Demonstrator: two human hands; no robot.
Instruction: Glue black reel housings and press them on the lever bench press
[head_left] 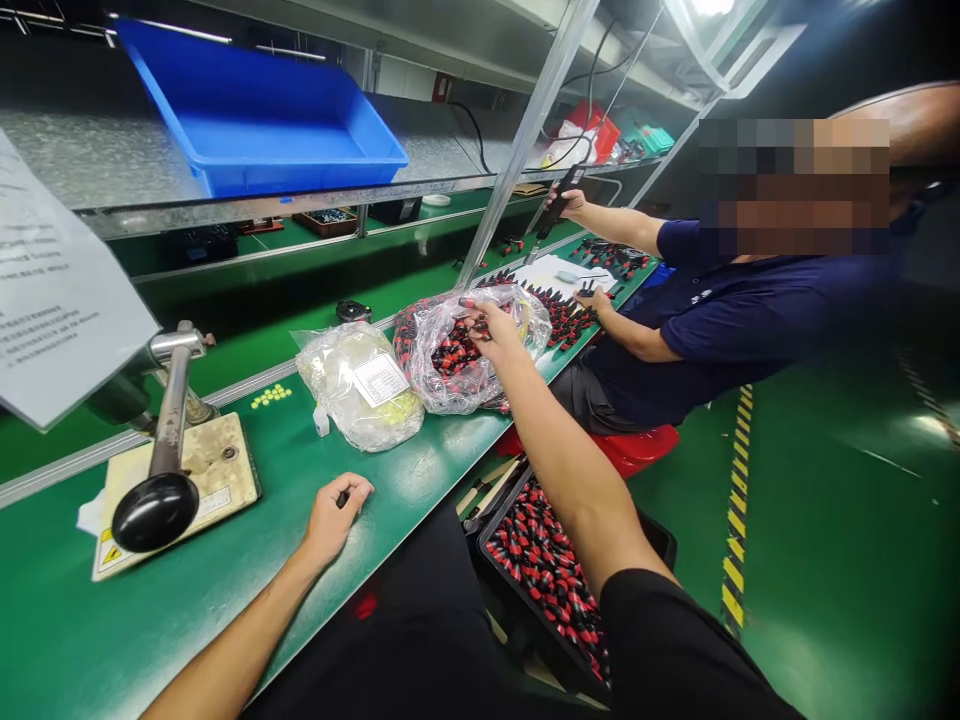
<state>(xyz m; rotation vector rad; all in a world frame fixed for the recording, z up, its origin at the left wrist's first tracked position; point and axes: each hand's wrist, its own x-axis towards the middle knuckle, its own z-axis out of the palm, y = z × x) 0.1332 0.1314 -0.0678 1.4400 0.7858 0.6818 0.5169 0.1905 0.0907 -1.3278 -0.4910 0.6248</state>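
My left hand rests on the green bench near its front edge, fingers curled around a small black part, most of which is hidden. My right hand is stretched out over an open clear plastic bag full of small red-and-black parts. One red-and-black piece shows at its closed fingertips. Left of that bag lies a second clear bag with a white label and pale yellow pieces inside.
A lever press stands at the left, near several yellow pieces. Below the bench edge, a black crate holds many red-and-black parts. At the right a co-worker holds a black power screwdriver. A blue bin sits on the shelf.
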